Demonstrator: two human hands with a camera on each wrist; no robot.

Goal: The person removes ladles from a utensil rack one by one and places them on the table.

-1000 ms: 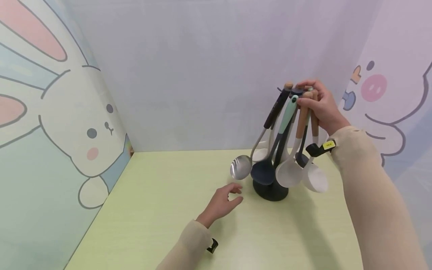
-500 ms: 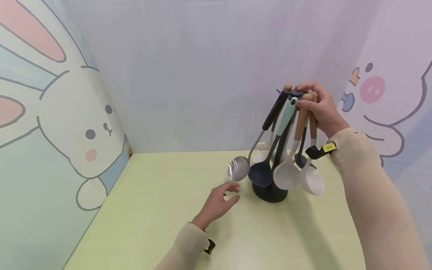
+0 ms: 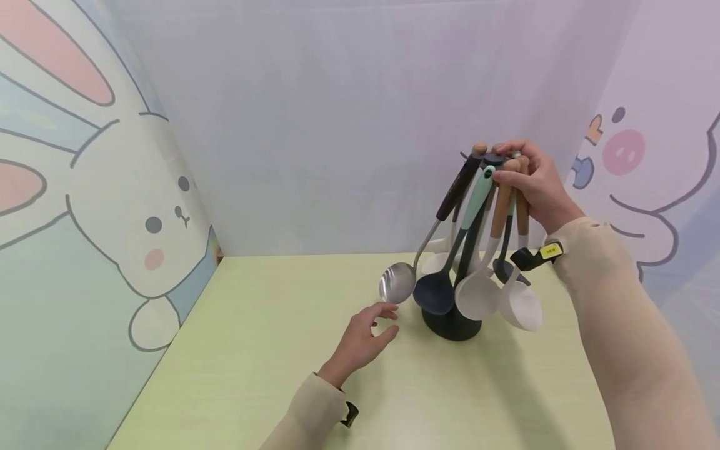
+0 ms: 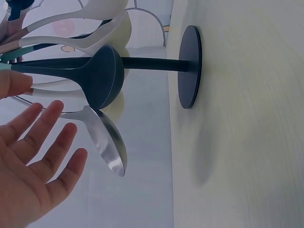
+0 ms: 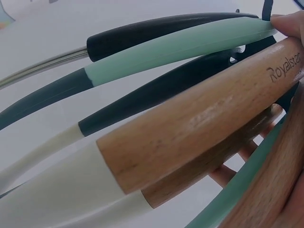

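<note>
A black utensil rack (image 3: pixel 450 328) stands on the table, hung round with several utensils. Toward me hang a steel ladle (image 3: pixel 397 283) with a black handle, a navy ladle (image 3: pixel 433 295) with a mint handle, and white ladles (image 3: pixel 478 297) with wooden handles. My right hand (image 3: pixel 537 181) grips the top of the rack, its thumb in front and its fingers reaching over behind. In the right wrist view a wooden handle (image 5: pixel 199 118) runs up beside the thumb. Just below the steel ladle, my left hand (image 3: pixel 359 340) hovers with loosely bent fingers and nothing in them.
The pale yellow-green table (image 3: pixel 242 350) meets a plain cloth backdrop (image 3: pixel 337 125) behind the rack. Side cloths carry a cartoon rabbit (image 3: pixel 129 206) at left and a cartoon pig (image 3: pixel 647 162) at right.
The hanging ladles have swung slightly left relative to the rack's base, with my right hand still at the top. My left hand has drawn slightly to the left.
</note>
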